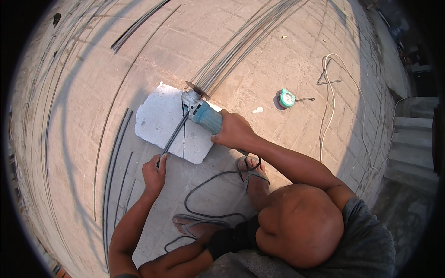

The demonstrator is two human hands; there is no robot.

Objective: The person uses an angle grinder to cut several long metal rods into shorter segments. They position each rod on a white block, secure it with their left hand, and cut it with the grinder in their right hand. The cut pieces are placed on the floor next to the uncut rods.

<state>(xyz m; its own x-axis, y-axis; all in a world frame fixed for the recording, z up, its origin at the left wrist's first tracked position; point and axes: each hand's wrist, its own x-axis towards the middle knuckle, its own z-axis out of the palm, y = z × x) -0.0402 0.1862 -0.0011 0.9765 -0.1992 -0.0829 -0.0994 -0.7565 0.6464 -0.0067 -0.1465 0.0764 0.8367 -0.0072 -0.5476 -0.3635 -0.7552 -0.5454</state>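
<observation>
My right hand [235, 128] is wrapped round the teal body of an angle grinder [206, 116], whose disc [198, 88] sits over the near end of a long bundle of steel rods [236, 41]. My left hand [155, 169] grips short lengths of dark rod [174, 135], which run up beneath the grinder head across a white, cracked slab [155, 116]. Whether the disc touches metal I cannot tell. A black cord [215, 175] loops down past my sandalled feet [252, 170].
Loose rods [110, 171] lie along the left, with another bundle [134, 28] farther back. A teal tape measure [286, 98] rests on the paved floor [296, 129] to the right, near a pale looped cable [332, 111]. Concrete steps [412, 139] descend at the far right.
</observation>
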